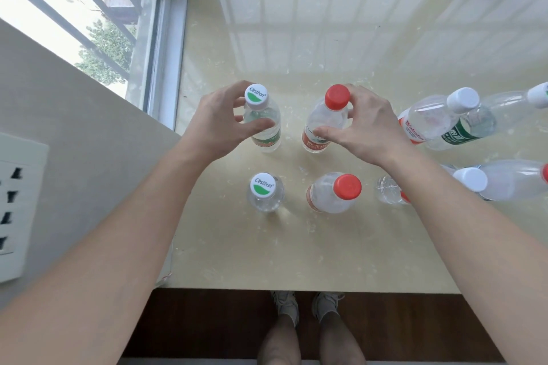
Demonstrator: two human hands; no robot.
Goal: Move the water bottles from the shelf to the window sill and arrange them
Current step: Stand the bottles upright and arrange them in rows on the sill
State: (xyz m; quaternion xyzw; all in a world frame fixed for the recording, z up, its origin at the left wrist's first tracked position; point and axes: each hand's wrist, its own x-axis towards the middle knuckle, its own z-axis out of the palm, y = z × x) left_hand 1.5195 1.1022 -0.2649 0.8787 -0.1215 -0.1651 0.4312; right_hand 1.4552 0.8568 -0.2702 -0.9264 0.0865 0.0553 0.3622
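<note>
Several clear water bottles stand upright on the beige window sill (326, 47). My left hand (216, 124) grips the neck of a white-and-green-capped bottle (262, 121) in the back row. My right hand (364, 127) grips the shoulder of a red-capped bottle (324, 118) beside it. In front stand a second white-and-green-capped bottle (264, 192) and a second red-capped bottle (335, 194). More bottles stand to the right: a white-capped one with a red label (430, 118), one with a green label (474, 127), and a white-capped one (504, 181). My right forearm partly hides another bottle (388, 190).
Window frames (178, 38) close the sill on the left and at the back. A grey wall with a socket panel (17, 207) stands at the left. The sill's front edge (296, 290) drops to a dark wooden floor where the person's feet (305, 305) stand.
</note>
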